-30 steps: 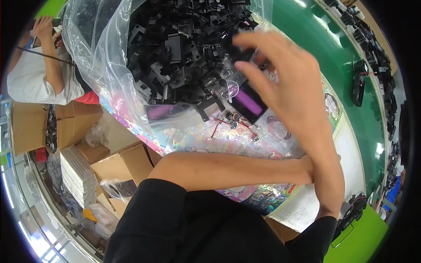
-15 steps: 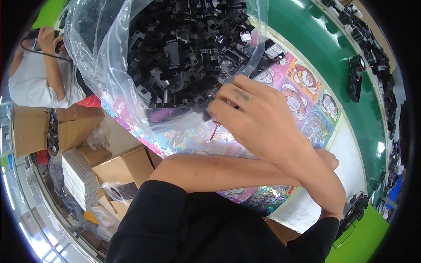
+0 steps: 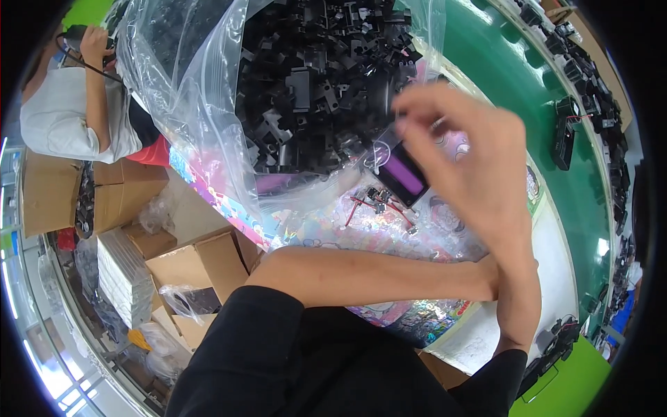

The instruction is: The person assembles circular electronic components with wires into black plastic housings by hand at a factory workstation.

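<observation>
My right hand [image 3: 472, 153] is raised over the near right edge of a clear plastic bag [image 3: 226, 90]. Its thumb and forefinger bend towards each other, but motion smears them, and whether anything is between them I cannot make out. The bag lies open, full of small black plastic parts [image 3: 302, 87]. Below the fingers is a black rectangular piece [image 3: 403, 175] with a purple area inside its frame. Beside it lie several small parts with red wires [image 3: 379, 200]. My left forearm [image 3: 375, 276] crosses under my right wrist, which hides nearly all of the left hand.
A colourful cartoon-printed sheet [image 3: 306, 226] covers the white table. On the right runs a green surface [image 3: 535, 104] with a black device [image 3: 564, 135] and many dark parts along its far side. Cardboard boxes [image 3: 201, 267] stand at the left; a person [image 3: 76, 115] is at the upper left.
My right hand has lifted and moved right, uncovering the black piece and the red-wired parts. My left hand, partly visible before, is now behind the right wrist. The view has shifted slightly.
</observation>
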### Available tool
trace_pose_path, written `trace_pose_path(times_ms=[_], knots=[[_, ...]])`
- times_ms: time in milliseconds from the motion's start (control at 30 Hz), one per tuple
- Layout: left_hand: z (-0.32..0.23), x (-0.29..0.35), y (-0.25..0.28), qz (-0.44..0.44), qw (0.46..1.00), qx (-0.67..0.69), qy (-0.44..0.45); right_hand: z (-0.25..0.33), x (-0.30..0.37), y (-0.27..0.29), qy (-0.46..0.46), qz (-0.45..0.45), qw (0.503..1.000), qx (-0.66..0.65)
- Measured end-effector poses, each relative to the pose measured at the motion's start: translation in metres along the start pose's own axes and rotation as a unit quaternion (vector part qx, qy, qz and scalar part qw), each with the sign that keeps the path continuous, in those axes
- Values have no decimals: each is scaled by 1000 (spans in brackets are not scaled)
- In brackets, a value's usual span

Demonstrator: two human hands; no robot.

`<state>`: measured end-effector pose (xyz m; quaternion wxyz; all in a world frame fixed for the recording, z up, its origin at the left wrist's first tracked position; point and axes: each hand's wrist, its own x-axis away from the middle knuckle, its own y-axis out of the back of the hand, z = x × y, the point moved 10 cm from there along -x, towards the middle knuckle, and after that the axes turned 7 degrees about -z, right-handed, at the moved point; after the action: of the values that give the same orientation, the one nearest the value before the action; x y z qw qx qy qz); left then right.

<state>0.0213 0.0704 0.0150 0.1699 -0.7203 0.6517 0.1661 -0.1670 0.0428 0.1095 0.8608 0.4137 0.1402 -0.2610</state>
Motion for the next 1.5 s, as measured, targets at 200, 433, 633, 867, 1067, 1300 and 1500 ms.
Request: trace_pose_path(times_ms=[200,433,633,867,1067,1300,1500], knots=[[-4,-1,6,-22,992,128,-9,-10,-1,-2,24,-18,998,57],[27,-4,-32,88,986,-135,52,13,21,-32,77,81,989,96],[37,-5,-41,119,978,-151,84,11,25,-40,86,100,983,124],[25,-4,-23,26,999,-35,26,8,18,-41,54,124,990,47],[23,-1,-17,-8,988,148,40,6,1,-16,47,39,998,-1],[50,-1,-38,-9,999,37,29,-18,-21,16,-16,-84,994,60],[48,16,-57,-2,999,-15,-40,-41,30,49,-186,-137,958,-169]])
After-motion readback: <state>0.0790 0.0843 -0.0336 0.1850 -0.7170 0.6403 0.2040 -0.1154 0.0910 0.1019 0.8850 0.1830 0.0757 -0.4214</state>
